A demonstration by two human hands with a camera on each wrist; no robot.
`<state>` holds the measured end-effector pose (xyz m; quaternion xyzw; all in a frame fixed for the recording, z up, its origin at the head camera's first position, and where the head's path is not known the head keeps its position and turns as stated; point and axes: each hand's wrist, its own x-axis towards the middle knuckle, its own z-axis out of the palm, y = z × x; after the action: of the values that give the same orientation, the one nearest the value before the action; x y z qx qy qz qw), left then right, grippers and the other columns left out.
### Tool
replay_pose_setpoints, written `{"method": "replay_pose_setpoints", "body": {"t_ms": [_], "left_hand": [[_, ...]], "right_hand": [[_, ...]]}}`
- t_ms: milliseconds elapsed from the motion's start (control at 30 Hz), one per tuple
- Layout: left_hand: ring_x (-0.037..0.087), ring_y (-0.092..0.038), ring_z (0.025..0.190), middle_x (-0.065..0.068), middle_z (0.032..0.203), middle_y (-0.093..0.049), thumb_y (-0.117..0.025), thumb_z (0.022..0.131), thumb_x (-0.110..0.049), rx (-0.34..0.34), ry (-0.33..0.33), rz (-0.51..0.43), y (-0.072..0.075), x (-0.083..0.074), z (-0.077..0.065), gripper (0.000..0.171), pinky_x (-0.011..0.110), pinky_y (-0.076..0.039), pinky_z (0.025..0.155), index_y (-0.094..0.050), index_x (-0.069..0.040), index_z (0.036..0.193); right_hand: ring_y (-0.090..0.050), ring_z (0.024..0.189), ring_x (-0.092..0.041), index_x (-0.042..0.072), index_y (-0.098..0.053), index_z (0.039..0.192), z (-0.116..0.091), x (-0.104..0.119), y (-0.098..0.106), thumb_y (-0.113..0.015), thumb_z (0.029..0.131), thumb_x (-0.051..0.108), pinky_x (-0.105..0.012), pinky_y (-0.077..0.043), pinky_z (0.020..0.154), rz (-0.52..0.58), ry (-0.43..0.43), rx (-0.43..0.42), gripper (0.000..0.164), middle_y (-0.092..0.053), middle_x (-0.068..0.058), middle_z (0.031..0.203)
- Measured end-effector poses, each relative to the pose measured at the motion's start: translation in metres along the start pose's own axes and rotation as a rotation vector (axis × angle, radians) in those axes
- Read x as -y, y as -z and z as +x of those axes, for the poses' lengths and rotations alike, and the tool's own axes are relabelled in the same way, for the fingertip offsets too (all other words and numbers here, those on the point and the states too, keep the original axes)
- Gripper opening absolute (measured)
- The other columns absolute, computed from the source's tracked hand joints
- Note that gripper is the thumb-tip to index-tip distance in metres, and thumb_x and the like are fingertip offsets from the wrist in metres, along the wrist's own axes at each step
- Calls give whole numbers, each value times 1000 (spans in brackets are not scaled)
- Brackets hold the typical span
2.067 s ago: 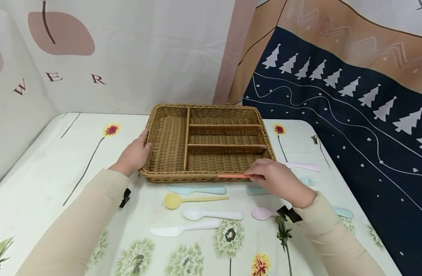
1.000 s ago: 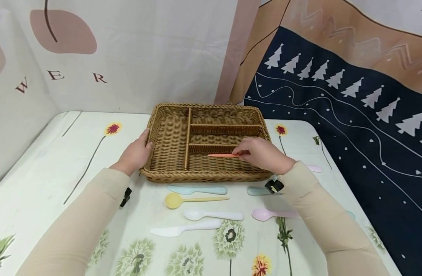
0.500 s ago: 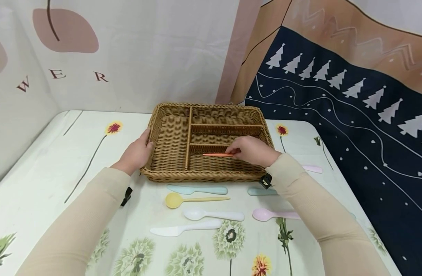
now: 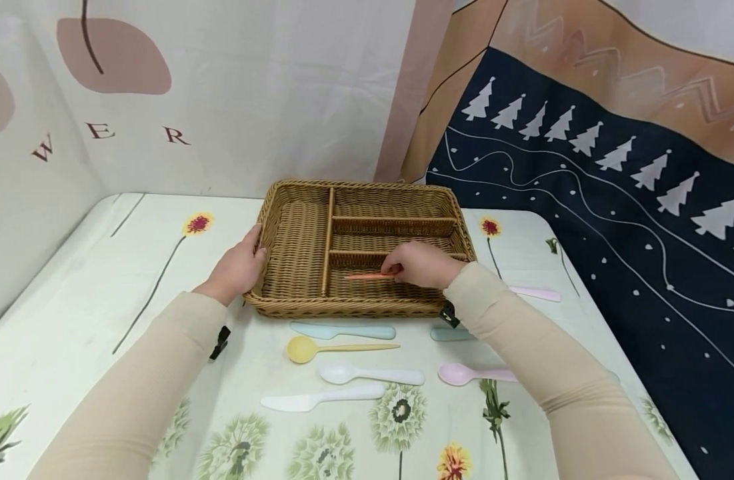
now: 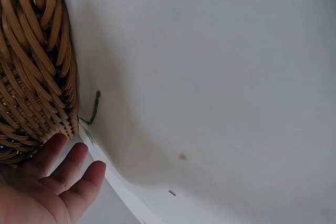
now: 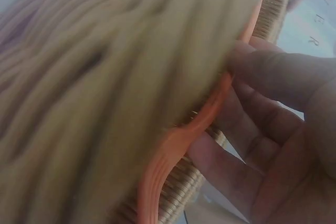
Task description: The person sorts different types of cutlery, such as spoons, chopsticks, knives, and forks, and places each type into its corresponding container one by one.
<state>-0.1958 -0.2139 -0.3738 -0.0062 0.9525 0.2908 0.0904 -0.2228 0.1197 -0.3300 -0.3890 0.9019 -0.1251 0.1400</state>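
Observation:
My right hand [image 4: 423, 265] pinches an orange fork [image 4: 367, 276] by its handle, low inside the front right compartment of a wicker cutlery tray [image 4: 355, 308]. In the right wrist view the fork's slotted end [image 6: 170, 148] shows beside the blurred wicker wall, with thumb and fingers about its handle. My left hand [image 4: 237, 270] holds the tray's left rim, thumb at the inner edge. In the left wrist view several of its fingers [image 5: 86, 182] stick out past the tray's woven side [image 5: 37, 56].
In front of the tray lie a light blue knife [image 4: 343, 331], yellow spoon [image 4: 302, 349], white spoon [image 4: 367, 373], white knife [image 4: 319, 400] and pink spoon [image 4: 463, 373]. A blue handle [image 4: 451, 334] and pink handle [image 4: 541, 293] are partly covered by the right arm.
My right hand has carried the orange fork from above the tray's front rim into the front right compartment, then leftward and slightly lower. My left hand stays on the rim.

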Motion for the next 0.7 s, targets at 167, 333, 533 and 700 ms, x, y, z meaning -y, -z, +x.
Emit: {"method": "replay_pose_setpoints", "body": {"t_ms": [167, 333, 533, 700], "left_hand": [[50, -35, 132, 34, 148, -28, -25, 106, -22, -5, 0, 20, 0, 0, 0, 60, 60, -31, 107, 7, -5, 154], [49, -37, 131, 35, 146, -31, -25, 106, -22, -6, -1, 35, 0, -2, -1, 60, 60, -34, 105, 7, -5, 154], [50, -36, 131, 35, 147, -31, -25, 106, -22, -6, -3, 31, 0, -2, -1, 60, 60, -33, 106, 7, -4, 154], [50, -35, 132, 35, 148, -29, -25, 106, -22, -2, 2, 32, 0, -1, -2, 60, 60, -32, 107, 7, -4, 154]], "right_hand": [[-62, 84, -15, 9, -74, 107, 4, -1, -7, -70, 86, 1, -32, -53, 78, -5, -25, 23, 23, -71, -3, 95], [-61, 81, -15, 8, -74, 107, 6, -2, -11, -70, 86, 1, -32, -52, 75, -28, -24, 33, 22, -70, -3, 92], [-61, 81, -15, 10, -75, 107, 8, 2, -13, -69, 87, 2, -32, -52, 74, -26, -57, 41, 22, -70, -3, 93], [-60, 80, -14, 12, -76, 106, 10, 3, -16, -68, 88, 1, -31, -52, 73, -32, -61, 69, 22, -70, -2, 91]]}}
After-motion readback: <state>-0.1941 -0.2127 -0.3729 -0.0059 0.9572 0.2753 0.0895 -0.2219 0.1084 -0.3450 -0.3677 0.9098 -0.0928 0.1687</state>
